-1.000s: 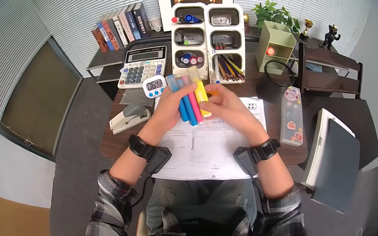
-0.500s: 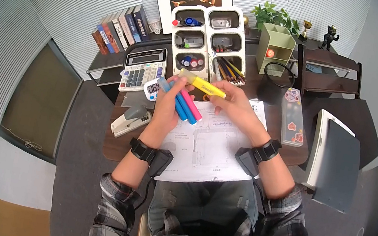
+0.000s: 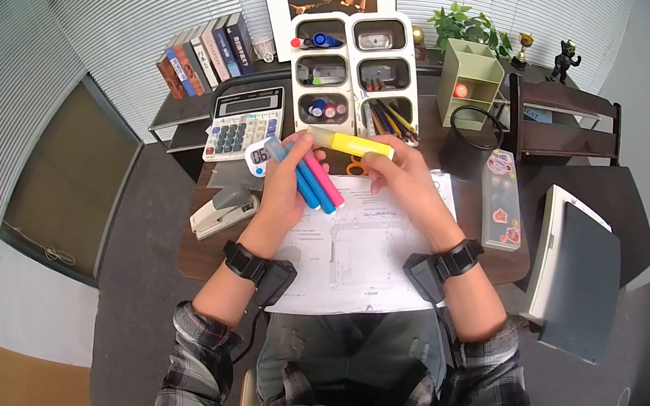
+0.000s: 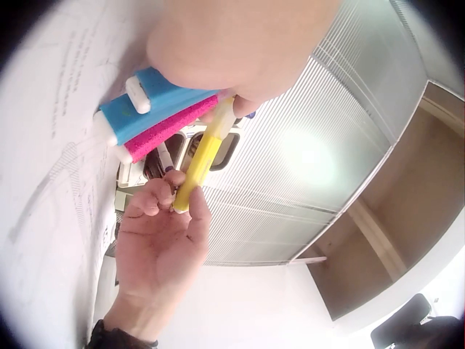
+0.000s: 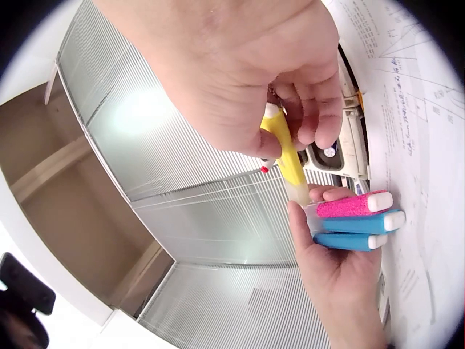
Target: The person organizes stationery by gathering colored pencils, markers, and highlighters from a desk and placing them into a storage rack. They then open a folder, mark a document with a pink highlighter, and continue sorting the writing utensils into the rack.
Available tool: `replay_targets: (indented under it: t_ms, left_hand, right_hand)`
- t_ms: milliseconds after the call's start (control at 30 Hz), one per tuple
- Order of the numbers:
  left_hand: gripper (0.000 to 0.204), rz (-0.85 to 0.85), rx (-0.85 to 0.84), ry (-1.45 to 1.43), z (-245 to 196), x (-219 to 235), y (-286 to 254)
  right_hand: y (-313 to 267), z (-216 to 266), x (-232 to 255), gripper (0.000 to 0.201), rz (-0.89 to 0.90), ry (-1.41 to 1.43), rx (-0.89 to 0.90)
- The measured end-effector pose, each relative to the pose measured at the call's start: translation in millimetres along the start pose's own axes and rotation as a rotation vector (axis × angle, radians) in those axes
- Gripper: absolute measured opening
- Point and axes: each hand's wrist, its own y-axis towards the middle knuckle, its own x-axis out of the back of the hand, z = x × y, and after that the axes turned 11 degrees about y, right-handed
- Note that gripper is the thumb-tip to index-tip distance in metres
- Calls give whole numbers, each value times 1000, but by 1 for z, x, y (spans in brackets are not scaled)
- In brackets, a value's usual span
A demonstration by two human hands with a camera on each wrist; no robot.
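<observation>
To the left of the sheet of paper [image 3: 368, 253], a stapler [image 3: 224, 212] stood on the tabletop [image 3: 200, 254]. Above the left part of the paper was my left hand [image 3: 284, 189], with its fingers and thumb closed around two blue markers [image 3: 317, 185] and one pink marker [image 3: 325, 179], which lay side by side in a slanting bundle. Such markers should be light and stiff, of hard plastic, I believe; a bundle of three could turn or slip, so a hold across their middles seemed the safest to me.

Above the far edge of the paper, the yellow marker [image 3: 362, 146] lay almost level. Its pale cap was next to my left thumb, but I could not tell whether the thumb pressed it. My right hand [image 3: 420, 191], above the right part of the paper, pinched this marker by the body, near the end away from the cap. This was a good place, I judged: the smooth body might be slippery, and a pull on the cap could loosen it.
</observation>
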Motion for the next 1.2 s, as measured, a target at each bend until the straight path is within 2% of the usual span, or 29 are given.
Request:
replay_targets:
  t_ms: [67,133,533,1200]
  left_hand:
    - [25,-3,-4,-8,1,-1,0]
    - [27,-14,-16,2,1,-1,0]
    - [34,7,-27,7,1,1,1]
    - [30,39,-17,-20,0,1,0]
  right_hand:
    - [1,1,0,29,-37,61,-20]
    - [3,0,0,30,-62,157,40]
    - [4,0,1,38,-88,260,13]
    - [2,1,3,42,-62,241,18]
